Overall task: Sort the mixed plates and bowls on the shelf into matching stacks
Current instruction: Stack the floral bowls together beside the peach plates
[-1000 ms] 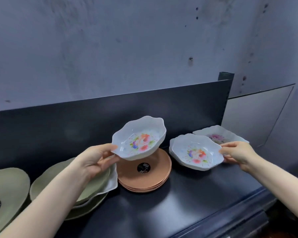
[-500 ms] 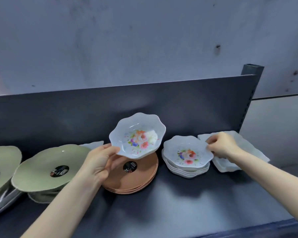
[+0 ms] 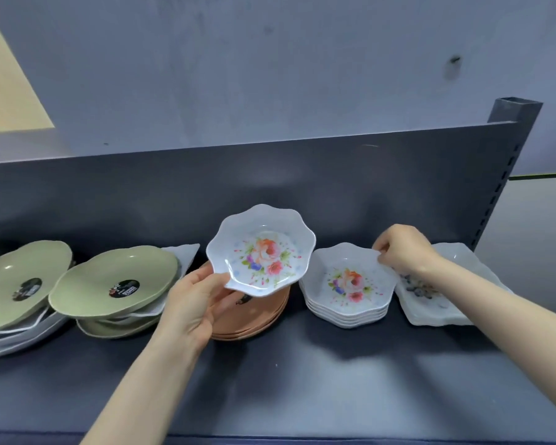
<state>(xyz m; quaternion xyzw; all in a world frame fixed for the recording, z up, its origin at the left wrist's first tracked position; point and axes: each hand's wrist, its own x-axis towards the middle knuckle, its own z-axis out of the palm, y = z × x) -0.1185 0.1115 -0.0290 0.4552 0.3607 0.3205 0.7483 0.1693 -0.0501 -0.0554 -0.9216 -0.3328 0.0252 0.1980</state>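
My left hand grips a white scalloped bowl with a flower print by its near left rim, held tilted above a stack of brown plates. To the right stands a stack of matching floral bowls; my right hand pinches the far right rim of its top bowl. Under my right wrist lies a white rectangular dish with a dark print.
Green plates sit mixed with white dishes at the left, and another green plate lies further left. The dark shelf has a back panel and an upright post at the right.
The camera view shifted left and closer. My left hand brought the held bowl slightly right and tilted it more towards me. My right hand stays at the rim of the stacked bowls.
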